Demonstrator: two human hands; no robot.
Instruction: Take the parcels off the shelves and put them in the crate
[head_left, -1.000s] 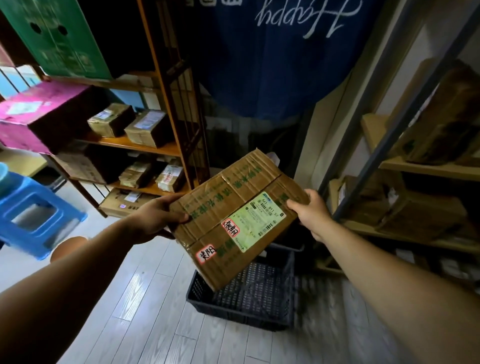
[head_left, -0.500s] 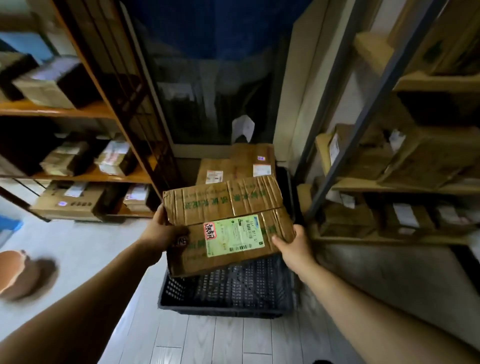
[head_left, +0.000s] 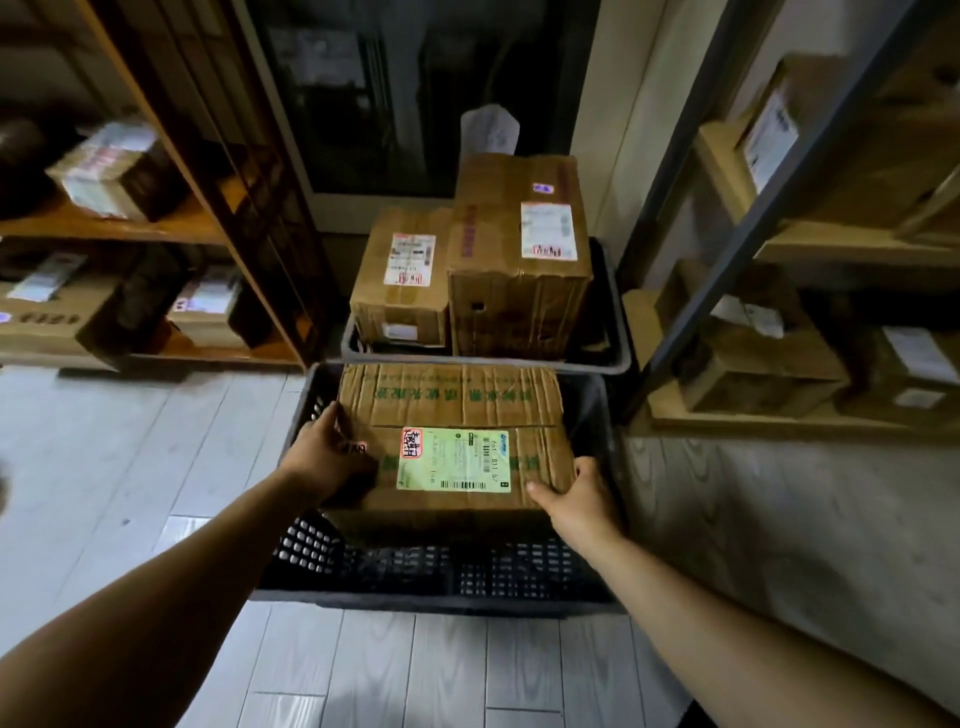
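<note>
**Parcel held low inside the crate**

The taped brown parcel (head_left: 457, 410), green label facing up, is down between the walls of the dark slatted crate (head_left: 431, 574); whether it touches the bottom I cannot tell. The left hand (head_left: 324, 457) grips its left edge, fingers curled against the side. The right hand (head_left: 579, 501) holds the near right corner, thumb on top, other fingers hidden. Just behind, a grey bin (head_left: 621, 332) carries two more boxes.

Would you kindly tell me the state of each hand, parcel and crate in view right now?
near crate: on the floor, open-topped.
parcel: taped shut, level, inside the near crate's walls; bottom contact unclear.
left hand: grips the parcel's left edge.
right hand: grips the parcel's near right corner.
far crate: holds a taller box and a shorter box, both taped shut.
</note>
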